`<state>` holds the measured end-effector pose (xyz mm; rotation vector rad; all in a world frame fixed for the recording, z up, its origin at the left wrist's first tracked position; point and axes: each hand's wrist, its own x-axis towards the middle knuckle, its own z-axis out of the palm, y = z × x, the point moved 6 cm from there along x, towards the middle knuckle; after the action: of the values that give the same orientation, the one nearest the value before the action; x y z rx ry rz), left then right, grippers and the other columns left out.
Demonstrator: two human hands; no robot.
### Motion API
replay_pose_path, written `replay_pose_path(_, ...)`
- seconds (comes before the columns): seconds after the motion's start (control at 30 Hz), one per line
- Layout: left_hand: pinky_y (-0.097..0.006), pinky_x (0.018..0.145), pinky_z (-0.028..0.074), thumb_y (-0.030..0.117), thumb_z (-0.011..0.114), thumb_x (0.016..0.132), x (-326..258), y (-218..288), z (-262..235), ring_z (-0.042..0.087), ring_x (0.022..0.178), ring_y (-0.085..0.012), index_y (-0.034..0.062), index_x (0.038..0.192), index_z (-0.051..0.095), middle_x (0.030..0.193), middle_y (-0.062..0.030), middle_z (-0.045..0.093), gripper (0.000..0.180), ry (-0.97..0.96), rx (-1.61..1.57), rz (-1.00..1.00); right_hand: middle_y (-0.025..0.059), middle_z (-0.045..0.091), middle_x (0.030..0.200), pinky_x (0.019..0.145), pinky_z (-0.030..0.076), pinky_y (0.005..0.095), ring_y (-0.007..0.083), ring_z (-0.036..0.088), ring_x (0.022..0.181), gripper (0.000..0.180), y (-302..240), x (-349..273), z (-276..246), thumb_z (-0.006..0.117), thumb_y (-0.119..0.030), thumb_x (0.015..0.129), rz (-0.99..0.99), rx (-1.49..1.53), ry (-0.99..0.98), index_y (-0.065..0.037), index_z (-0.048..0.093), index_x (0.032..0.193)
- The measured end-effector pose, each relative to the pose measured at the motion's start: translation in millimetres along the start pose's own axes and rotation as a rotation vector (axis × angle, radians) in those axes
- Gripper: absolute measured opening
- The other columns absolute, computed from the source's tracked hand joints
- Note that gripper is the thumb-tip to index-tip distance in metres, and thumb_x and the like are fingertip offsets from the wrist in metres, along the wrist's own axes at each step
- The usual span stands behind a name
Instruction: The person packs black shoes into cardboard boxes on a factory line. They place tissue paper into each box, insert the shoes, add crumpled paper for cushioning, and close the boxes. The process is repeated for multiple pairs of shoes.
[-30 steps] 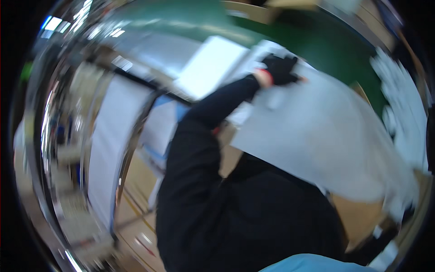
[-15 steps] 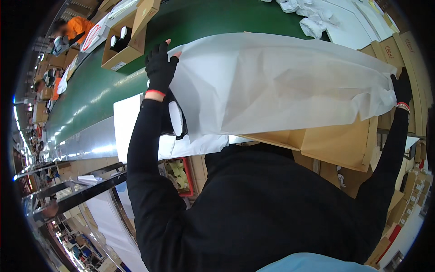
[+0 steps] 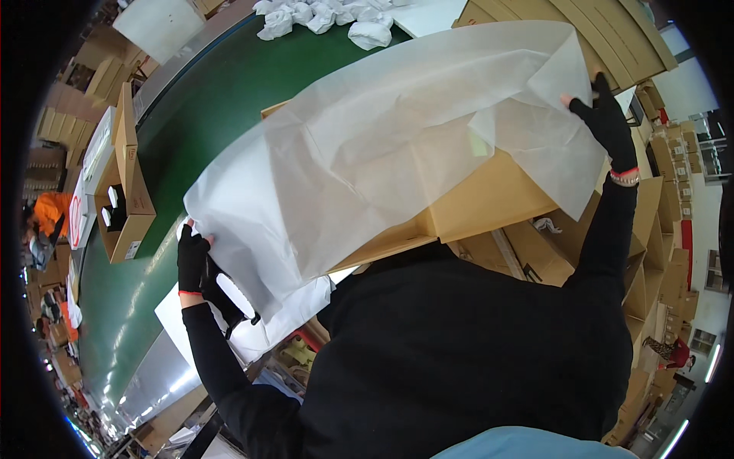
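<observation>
A large translucent white sheet of paper [image 3: 344,145] stretches between my hands over an open brown cardboard box [image 3: 489,191]. My left hand [image 3: 194,256], in a black fingerless glove, is closed on the sheet's left edge. At the sheet's right edge, my right hand [image 3: 608,126], gloved the same way, grips it with the thumb on top. Folds run inward from that thumb. Beside my left hand, a black item with a white oval face [image 3: 235,297] lies on white sheets [image 3: 294,314]. The paper partly hides the box's inside.
A green work surface [image 3: 206,122] spreads beyond the paper. Crumpled white paper [image 3: 329,15] lies at its far side. An open carton with black items [image 3: 126,199] stands left. Flattened brown cardboard [image 3: 558,38] is stacked at far right. A person in orange [image 3: 50,214] is at far left.
My view has turned to the right. The sheet now slants, its left end nearer me and its right end farther away. Both hands stay at its edges, and more of the box shows.
</observation>
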<state>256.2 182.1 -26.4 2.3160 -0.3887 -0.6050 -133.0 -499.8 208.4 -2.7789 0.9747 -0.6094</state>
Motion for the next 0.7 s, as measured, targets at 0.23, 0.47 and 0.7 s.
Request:
replay_pose_path(0.23, -0.025, 0.092, 0.041, 0.019, 0.056, 0.091, -16, 56, -66, 0.055, 0.104, -0.0126, 0.0017, 0.126, 0.054, 0.117, -0.0037, 0.059, 0.04, 0.233, -0.454, 0.099, 0.0097, 0.061, 0.117, 0.093, 0.043, 0.0306, 0.0172, 0.055, 0.105, 0.058, 109, 43, -40, 0.062, -0.033, 0.09, -0.046, 0.326, -0.199, 0.004, 0.048, 0.132)
replay_pose_path(0.47, -0.023, 0.086, 0.043, 0.016, 0.054, 0.09, 19, -23, -106, 0.055, 0.095, -0.0099, 0.002, 0.111, 0.061, 0.101, -0.0015, 0.061, 0.026, 0.273, -0.444, 0.157, 0.0123, 0.047, 0.138, 0.107, 0.034, 0.0325, 0.0242, 0.045, 0.127, 0.052, 152, 59, -12, 0.054, -0.012, 0.089, -0.431, 0.143, -0.163, -0.004, 0.043, 0.139)
replay_pose_path(0.7, -0.03, 0.097, 0.043, 0.009, 0.065, 0.081, 44, 7, -43, 0.054, 0.115, -0.0182, 0.0002, 0.133, 0.052, 0.13, -0.011, 0.057, 0.054, -0.081, -0.219, 0.243, 0.0115, 0.047, 0.14, 0.108, 0.033, 0.0378, 0.0271, 0.043, 0.129, 0.06, 164, 61, 29, 0.062, -0.006, 0.08, -0.503, -0.171, -0.352, -0.012, 0.048, 0.138)
